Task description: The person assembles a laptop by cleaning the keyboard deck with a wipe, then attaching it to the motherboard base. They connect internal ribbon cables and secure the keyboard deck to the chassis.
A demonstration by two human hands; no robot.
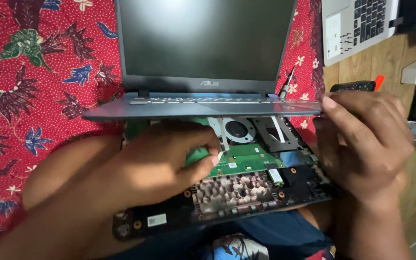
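Surface: red floral cloth (49,72) under the dark laptop (203,43); second laptop (357,24) on wooden floor at right.
Done: I have the keyboard deck (193,107) raised off the base; fan (237,130) and green board (244,161) exposed.
Left hand (155,163): fingers pinched on a small white tab by the board.
Right hand (362,139): gripping the deck's right edge.
Remaining: deck not yet fully separated.

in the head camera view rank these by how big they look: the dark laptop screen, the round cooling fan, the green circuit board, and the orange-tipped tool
1. Dark laptop screen, by far the largest.
2. Green circuit board, though the left hand hides part of it.
3. Round cooling fan.
4. Orange-tipped tool; only its tip shows, so its true size is unsure.
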